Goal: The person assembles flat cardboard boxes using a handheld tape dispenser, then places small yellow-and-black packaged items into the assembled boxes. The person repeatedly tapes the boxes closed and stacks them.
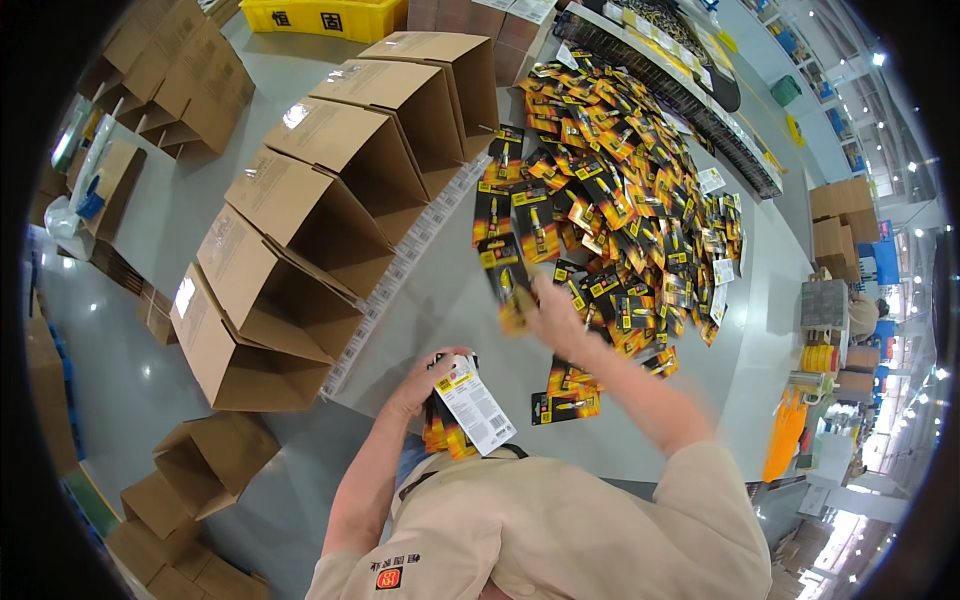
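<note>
My left hand (427,382) grips a small stack of carded blister packs (474,405) near my waist; the top one shows its white printed back. Over the grey table (450,270), my right hand (559,319) holds one black, yellow and orange blister pack (504,281) with a small tube in it; hand and pack are slightly blurred. To the right of it spreads a large heap of like packs (622,187). Left of the hands, several open cardboard boxes (322,135) stand in a slanting row, their openings facing the heap. A printed strip (412,255) runs along their front.
A yellow plastic crate (360,19) stands at the far edge. More cardboard boxes (172,82) are stacked at the upper left, and open cartons (217,461) sit low at the left. A long dark printed box (675,90) lies behind the heap. A person (866,311) is farther off at the right.
</note>
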Tool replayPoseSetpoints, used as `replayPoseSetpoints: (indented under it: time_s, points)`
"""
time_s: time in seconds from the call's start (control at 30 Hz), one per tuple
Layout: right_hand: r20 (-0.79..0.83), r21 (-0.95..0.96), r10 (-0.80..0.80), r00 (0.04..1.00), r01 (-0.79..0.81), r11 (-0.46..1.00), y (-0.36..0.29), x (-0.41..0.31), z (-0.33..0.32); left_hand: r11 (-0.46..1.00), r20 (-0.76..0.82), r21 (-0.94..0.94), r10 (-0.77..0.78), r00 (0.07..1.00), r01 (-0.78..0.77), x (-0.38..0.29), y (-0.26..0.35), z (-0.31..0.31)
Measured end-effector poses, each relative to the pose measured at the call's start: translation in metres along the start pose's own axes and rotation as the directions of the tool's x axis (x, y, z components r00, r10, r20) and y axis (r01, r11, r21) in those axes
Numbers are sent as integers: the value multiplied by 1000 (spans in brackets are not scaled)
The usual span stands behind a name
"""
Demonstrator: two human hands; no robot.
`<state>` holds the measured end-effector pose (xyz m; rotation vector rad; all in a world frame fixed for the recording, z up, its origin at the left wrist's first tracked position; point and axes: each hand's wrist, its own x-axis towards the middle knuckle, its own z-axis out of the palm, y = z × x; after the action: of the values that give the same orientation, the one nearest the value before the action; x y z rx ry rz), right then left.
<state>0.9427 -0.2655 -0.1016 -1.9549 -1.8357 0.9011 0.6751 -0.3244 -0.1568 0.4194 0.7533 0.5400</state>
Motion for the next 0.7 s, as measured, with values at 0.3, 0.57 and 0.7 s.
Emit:
replayPoseSetpoints:
  time_s: [0.3, 0.57, 0.7]
  points:
    - [-296, -442, -140, 945, -6, 897, -13, 26, -4, 994, -69, 96, 60, 996, -54, -3, 3, 18]
    - [289, 498, 66, 955, -209, 842, 31, 50, 0, 997, -85, 76, 37, 996, -30, -6, 0, -1]
    - [685, 447, 190, 703, -612, 653, -6, -57, 0, 999, -98, 33, 30, 995, -26, -3, -6, 2]
